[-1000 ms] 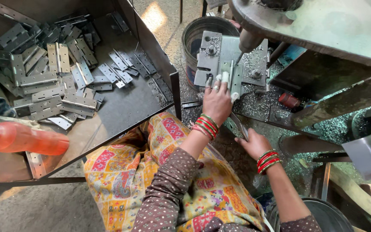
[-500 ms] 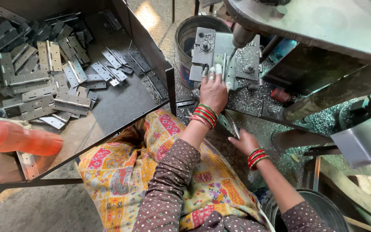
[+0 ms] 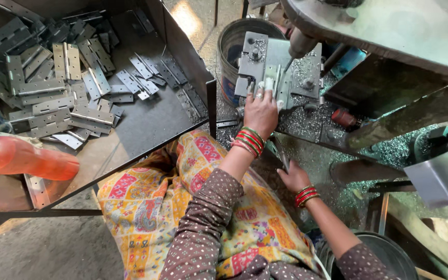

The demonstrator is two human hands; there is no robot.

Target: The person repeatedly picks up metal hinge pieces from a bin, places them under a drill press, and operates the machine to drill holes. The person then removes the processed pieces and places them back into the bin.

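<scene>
Hands on one jig; perhaps thirty hinges.

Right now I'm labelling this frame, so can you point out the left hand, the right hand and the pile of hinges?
left hand (image 3: 260,111), head view, on the back of the hand.
right hand (image 3: 294,178), head view, on the back of the hand.
hinges (image 3: 58,101), head view, on a plate mid-pile.

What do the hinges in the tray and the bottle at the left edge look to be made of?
Hinges: apparently bare steel, grey with a dull sheen and punched screw holes. Bottle: probably plastic, smooth glossy orange, slightly translucent. Tray: likely dark sheet metal, with thin, straight walls.
</scene>
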